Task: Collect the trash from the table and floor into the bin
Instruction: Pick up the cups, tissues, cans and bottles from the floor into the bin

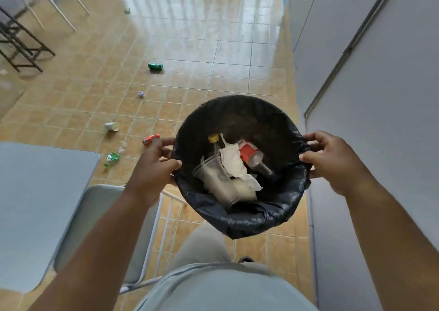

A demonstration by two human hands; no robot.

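Left hand (155, 165): arm outstretched, fingers clamped on the bin's left rim.
Right hand (332, 161): outstretched, fingers clamped on the right rim.
Bin (251, 218): held above the floor (190, 77), trash inside.

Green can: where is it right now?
Head view: the green can lies on its side on the tiled floor, upper left of the bin, beyond the purple scrap and the white cup.
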